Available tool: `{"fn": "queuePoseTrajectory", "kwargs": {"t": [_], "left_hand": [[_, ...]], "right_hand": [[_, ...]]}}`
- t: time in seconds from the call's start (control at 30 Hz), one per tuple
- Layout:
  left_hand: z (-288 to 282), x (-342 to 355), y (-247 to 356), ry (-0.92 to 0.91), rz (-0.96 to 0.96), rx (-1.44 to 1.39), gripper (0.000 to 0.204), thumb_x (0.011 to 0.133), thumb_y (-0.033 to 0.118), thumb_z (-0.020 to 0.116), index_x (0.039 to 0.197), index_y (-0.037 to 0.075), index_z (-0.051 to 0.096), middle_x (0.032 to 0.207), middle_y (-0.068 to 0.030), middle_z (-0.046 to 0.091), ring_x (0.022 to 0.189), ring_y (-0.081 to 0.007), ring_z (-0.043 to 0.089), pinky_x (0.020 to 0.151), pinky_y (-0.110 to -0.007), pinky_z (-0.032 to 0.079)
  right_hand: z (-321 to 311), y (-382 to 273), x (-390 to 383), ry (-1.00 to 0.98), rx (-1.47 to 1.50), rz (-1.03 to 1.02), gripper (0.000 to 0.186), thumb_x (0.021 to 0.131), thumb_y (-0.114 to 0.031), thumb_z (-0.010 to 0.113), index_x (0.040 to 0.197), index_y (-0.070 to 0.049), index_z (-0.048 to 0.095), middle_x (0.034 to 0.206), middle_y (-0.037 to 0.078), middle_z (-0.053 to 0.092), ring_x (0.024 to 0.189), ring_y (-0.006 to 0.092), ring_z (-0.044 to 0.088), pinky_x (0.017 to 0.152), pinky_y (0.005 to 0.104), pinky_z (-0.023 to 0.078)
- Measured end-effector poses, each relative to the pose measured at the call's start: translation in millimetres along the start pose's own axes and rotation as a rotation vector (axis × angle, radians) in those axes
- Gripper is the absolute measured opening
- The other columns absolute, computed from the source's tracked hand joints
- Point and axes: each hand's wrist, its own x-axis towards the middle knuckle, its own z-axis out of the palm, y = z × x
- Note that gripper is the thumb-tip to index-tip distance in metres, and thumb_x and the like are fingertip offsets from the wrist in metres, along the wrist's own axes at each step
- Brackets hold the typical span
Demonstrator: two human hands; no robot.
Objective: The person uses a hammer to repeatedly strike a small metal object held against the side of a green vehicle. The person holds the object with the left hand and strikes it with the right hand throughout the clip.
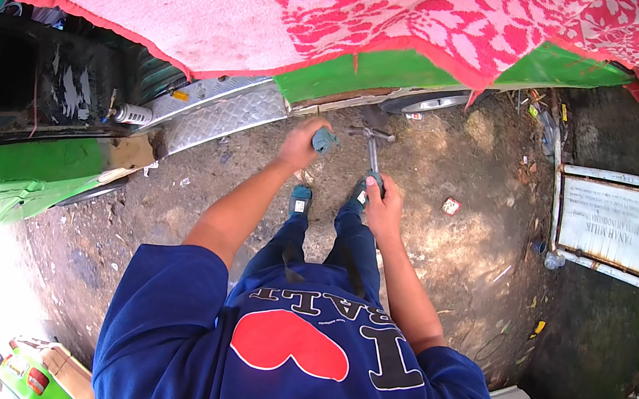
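Scene: a person in a blue T-shirt (293, 356) is seen from above, standing on bare dirt ground (455, 248) beside a green vehicle (29, 168) draped with a pink-and-red patterned cloth (302, 2).

Left hand (303, 144): closed in a grip around a small grey-blue cloth (324, 141), which bulges out of the fist at its 3 o'clock side; nothing else is touched by it.

Right hand (383, 206): fingers wrapped tight around the near end of a metal cross wrench (374, 151); the grip is pressed together on the shaft, with no gap to be seen.

Wrench position: it lies ahead of the feet, at about 12 o'clock from the right hand, over the ground just short of the vehicle's wheel (429, 101).

Long axis: the held shaft runs from the right hand toward 12 o'clock, tilted slightly to 11; the cross bar sits at the far end, lying roughly 9 to 3 o'clock.

Key relation: the far cross bar is found at 3 o'clock from the left hand, near it but apart; the cloth lies between that hand and the bar. The right hand is the one on the tool; the left is the nearer to its far end.

Whether the far tip touches the ground or the wheel: cannot be told.

Feet: two shoes (300, 199) are seen between the forearms, at 9 o'clock of the right hand.

Surroundings: a ribbed metal step plate (224, 112) lies at 9 o'clock of the left hand; a white-framed sign board (607, 222) lies on the ground well apart at 3 o'clock.
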Motion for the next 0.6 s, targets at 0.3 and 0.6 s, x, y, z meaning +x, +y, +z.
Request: {"fn": "queuePoseTrajectory", "kwargs": {"t": [0.3,0.6], "left_hand": [[0,14,-5,-0.042,-0.086,-0.081,0.041,0.074,-0.004,0.068,0.112,0.009,0.058,0.104,-0.0137,0.065,0.097,-0.0324,0.065,0.083,-0.034,0.049],[40,37,30,-0.184,0.038,-0.054,0.045,0.072,-0.007,0.067,0.113,0.009,0.056,0.107,-0.0126,0.064,0.103,-0.0361,0.061,0.087,-0.038,0.049]], "right_hand": [[-1,4,-7,0.009,-0.024,0.025,0.032,0.094,-0.032,0.064,0.105,-0.002,0.063,0.063,0.002,0.051,0.060,0.0100,0.046,0.057,0.0297,0.041],[-23,22,-15,0.052,0.076,-0.010,0.026,0.098,-0.026,0.059,0.107,-0.002,0.060,0.070,-0.002,0.053,0.052,0.0057,0.046,0.046,0.0235,0.038]]}}
